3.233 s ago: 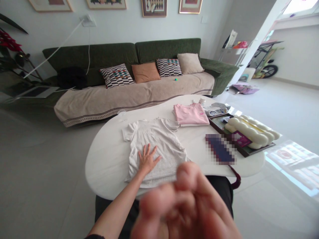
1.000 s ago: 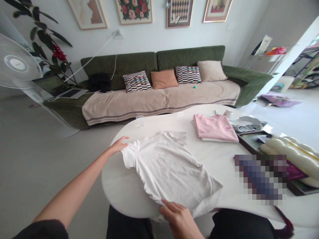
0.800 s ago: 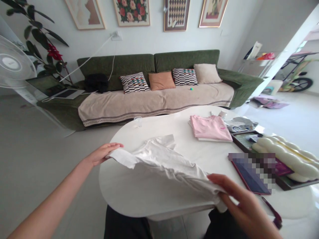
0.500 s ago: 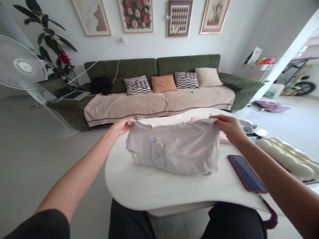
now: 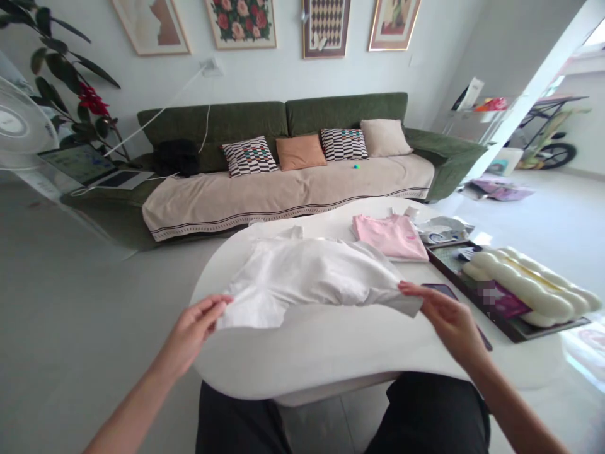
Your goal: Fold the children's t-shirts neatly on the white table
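A white T-shirt (image 5: 312,274) is stretched low over the white oval table (image 5: 331,353), its far part resting on the tabletop. My left hand (image 5: 193,328) pinches the shirt's near left corner. My right hand (image 5: 447,318) pinches its near right corner. Both corners are lifted a little above the table. A folded pink shirt (image 5: 390,236) lies on the table beyond my right hand.
A dark tray (image 5: 508,328) with a cream wavy cushion (image 5: 529,287) sits at the table's right. A phone (image 5: 442,290) lies by my right hand. A green sofa (image 5: 293,157) with pillows stands behind the table; a fan (image 5: 19,126) and a plant are at the left.
The shirt was lifted off the table, held up by its far edge, turned over and brought down toward me. My hands now hold its near corners low over the table.
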`<state>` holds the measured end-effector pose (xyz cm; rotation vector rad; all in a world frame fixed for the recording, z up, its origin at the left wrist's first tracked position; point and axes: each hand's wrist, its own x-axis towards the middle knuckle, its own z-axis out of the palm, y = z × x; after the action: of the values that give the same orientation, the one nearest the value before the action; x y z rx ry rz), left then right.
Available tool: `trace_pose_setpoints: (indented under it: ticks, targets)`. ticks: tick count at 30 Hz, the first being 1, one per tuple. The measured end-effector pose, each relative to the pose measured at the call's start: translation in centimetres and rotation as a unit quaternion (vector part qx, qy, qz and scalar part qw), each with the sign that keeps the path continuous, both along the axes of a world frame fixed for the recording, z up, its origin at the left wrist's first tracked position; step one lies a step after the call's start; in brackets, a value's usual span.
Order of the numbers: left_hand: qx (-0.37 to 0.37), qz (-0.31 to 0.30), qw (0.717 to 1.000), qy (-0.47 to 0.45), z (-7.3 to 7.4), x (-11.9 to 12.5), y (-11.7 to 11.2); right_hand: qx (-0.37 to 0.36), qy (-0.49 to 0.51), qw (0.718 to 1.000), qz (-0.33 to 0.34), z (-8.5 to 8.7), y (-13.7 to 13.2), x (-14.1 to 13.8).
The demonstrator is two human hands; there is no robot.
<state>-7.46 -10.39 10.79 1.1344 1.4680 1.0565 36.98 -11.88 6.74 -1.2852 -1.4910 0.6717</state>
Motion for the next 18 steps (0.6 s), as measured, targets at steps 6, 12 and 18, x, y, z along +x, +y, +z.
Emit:
trace_pose_setpoints:
  ticks: [6,12,18]
  targets:
    - [-0.072,-0.198,0.959,0.190,-11.3,-0.3,-5.9,-0.077,-0.199,0.977,0.022,-12.5,-5.7,0.5]
    - [0.174,-0.300,0.811,0.470,-12.1,-2.4,-5.5,-0.019,-0.468,0.878,0.097,-13.1,-7.7,0.5]
    - [0.197,-0.434,0.703,0.527,-11.8,-1.9,-1.9,-0.030,-0.475,0.852,0.218,-11.9,-6.2,1.1]
